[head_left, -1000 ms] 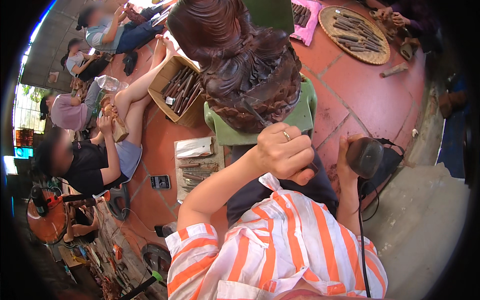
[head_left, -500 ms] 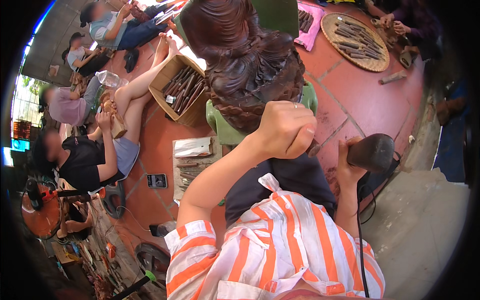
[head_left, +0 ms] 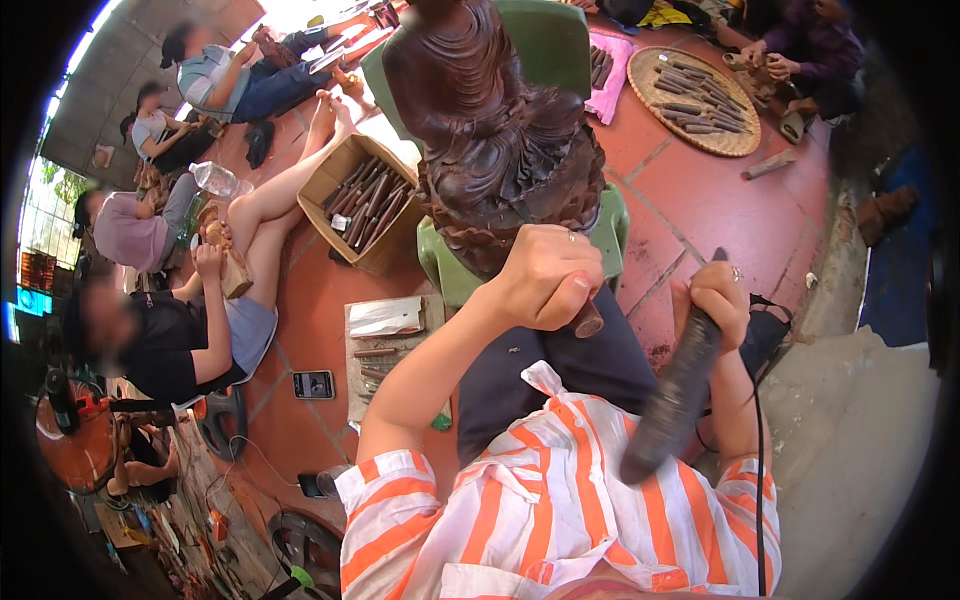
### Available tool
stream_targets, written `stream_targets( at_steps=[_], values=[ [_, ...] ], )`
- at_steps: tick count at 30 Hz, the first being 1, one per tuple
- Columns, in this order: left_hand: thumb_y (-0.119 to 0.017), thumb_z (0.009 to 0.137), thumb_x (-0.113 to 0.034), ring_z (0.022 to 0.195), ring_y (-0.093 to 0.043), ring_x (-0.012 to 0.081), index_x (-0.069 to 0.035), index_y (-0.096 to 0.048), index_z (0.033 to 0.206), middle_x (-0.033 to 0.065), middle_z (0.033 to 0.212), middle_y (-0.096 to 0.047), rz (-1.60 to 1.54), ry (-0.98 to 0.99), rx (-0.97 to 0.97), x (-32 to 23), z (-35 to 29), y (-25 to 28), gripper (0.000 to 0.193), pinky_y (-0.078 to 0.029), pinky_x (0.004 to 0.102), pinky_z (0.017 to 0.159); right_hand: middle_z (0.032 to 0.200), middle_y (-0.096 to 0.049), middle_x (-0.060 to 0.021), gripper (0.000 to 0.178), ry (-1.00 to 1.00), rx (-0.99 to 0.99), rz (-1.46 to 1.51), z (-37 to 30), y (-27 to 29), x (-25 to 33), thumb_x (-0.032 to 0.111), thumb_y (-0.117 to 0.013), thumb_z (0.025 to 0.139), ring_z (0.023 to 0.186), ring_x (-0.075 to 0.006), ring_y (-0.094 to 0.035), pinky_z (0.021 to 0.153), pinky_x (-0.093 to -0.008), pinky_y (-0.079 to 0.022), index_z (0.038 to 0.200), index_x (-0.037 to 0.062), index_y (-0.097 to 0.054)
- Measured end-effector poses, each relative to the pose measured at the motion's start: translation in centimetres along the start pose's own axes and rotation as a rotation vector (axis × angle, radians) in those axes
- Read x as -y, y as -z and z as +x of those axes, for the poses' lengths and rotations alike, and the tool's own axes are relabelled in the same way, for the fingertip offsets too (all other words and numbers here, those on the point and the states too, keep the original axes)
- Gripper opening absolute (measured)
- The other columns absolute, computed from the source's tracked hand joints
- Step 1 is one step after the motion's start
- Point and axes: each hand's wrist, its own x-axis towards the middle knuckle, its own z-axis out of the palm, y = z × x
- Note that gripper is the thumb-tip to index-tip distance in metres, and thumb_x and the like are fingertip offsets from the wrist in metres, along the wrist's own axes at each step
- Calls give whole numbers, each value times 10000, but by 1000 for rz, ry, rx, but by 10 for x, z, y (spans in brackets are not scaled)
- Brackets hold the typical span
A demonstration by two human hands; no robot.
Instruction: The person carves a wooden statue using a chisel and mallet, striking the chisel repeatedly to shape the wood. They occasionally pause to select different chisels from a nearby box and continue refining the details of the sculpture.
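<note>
- Head view, looking down: a dark brown carved statue [head_left: 500, 150], a seated robed figure on a petalled base, stands upright on a green plastic chair [head_left: 606, 228] in front of the person; its top runs out of the picture.
- The person's left hand [head_left: 548, 278] is at the near side of the statue, overlapping the edge of its base; whether it touches the wood cannot be told. Its fingers are closed around a wooden-handled tool [head_left: 588, 321], whose butt end pokes out toward the person; the other end is hidden behind the hand.
- The right hand [head_left: 722, 308], to the near right of the statue, has its fingers wrapped around the narrow end of a dark, club-shaped mallet [head_left: 668, 405]. The mallet slants, its thick end lower, in front of the person's orange-and-white striped shirt [head_left: 520, 500]. It is well apart from the statue.
- Just left of the statue, a cardboard box [head_left: 385, 262] holds many slim wooden-handled tools [head_left: 365, 205].
- Nearer the person and left of the statue, more tools lie on a mat [head_left: 425, 342]; a phone [head_left: 313, 385] lies on the tiled floor [head_left: 305, 290] beyond it.
- Far right of the statue, a round woven tray [head_left: 722, 145] holds further tools [head_left: 690, 85].
- Farther left of the statue, a seated co-worker in a black top [head_left: 170, 330] holds a carved wooden piece [head_left: 236, 272].
</note>
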Motion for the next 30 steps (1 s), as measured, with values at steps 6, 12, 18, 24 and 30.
stream_targets(
  at_steps=[6,12,18,24,30],
  values=[
    [-351,882,-212,555,-502,234,-102,-492,566,26,591,-524,166,-2,-135,-9,-11,-4,363,-406,363,590,649,-511,12,310,207,122,-127,22,5,0,-18,-754,638,524,-156,-492,489,-270,-396,817,105,-534],
    [-340,915,-247,554,-493,239,-86,-494,583,38,594,-518,80,40,-83,-13,-23,1,399,-391,357,618,653,-513,26,286,268,146,-300,32,5,2,28,-725,621,535,-136,-489,505,-248,-402,840,123,-567],
    [-330,880,-300,538,-478,241,-90,-462,553,47,574,-489,75,-10,-51,-11,-26,4,410,-381,353,606,664,-503,33,275,297,203,-332,39,8,14,31,-693,607,555,-127,-490,520,-247,-410,830,149,-583],
    [-357,837,-281,514,-467,238,-95,-447,545,51,561,-471,61,-60,-49,-5,-24,4,358,-372,352,566,658,-492,45,277,341,222,-410,41,8,7,19,-728,616,544,-132,-481,512,-252,-397,823,140,-588],
    [-546,597,-187,509,-466,261,-107,-436,527,48,542,-443,317,-117,167,-10,16,-39,153,-356,379,496,660,-517,15,302,121,132,-188,30,16,19,37,-759,606,535,-152,-488,478,-279,-363,849,100,-593]
  ],
)
